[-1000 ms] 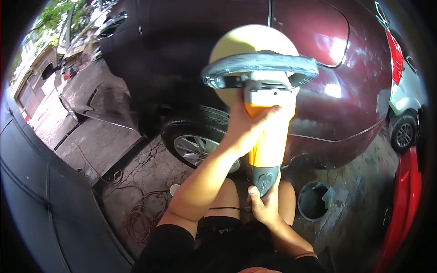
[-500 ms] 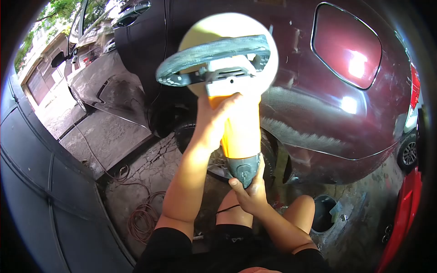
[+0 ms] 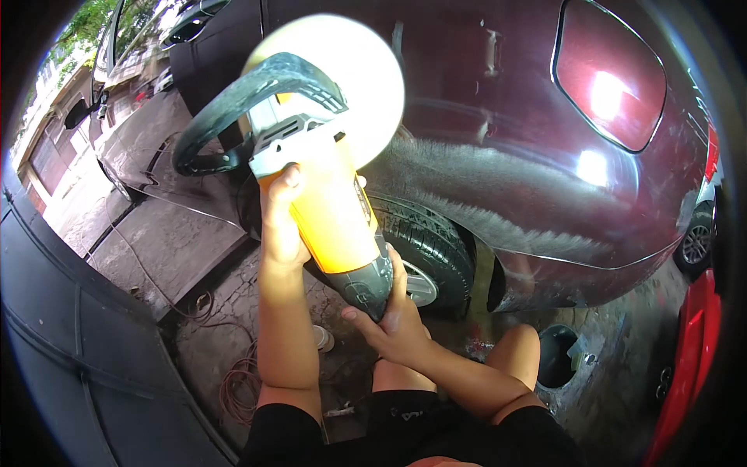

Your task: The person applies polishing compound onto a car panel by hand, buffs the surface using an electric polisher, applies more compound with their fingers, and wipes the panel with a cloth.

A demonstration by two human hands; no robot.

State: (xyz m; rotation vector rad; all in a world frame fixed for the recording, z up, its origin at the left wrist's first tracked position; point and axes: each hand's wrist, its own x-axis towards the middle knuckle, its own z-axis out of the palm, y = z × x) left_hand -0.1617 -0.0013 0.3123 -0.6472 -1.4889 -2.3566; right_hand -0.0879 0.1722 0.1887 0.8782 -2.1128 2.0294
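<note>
A yellow car polisher [image 3: 331, 214] with a black loop handle and a large round pale pad [image 3: 362, 86] is raised in front of the maroon car's side [image 3: 459, 86]. My left hand [image 3: 282, 214] wraps round the front of its yellow body, just below the metal head. Round the black rear end closes my right hand [image 3: 393, 323]. The pad overlaps the car body in view; whether it touches the panel I cannot tell. Below and right of the pad, a dull whitish scuffed band [image 3: 467, 167] runs over the wheel arch. Glare washes out part of the polisher.
The car's rear wheel [image 3: 428, 257] is right behind the polisher. A dark bucket [image 3: 556, 354] stands near my right knee. A coiled hose [image 3: 240, 389] lies on the cracked floor. A dark metal panel [image 3: 85, 311] borders the left, a red panel [image 3: 692, 350] the right.
Both hands have swung the polisher to the left, and its head now tilts leftward. More of the wheel and the scuffed band shows. The grip stays the same.
</note>
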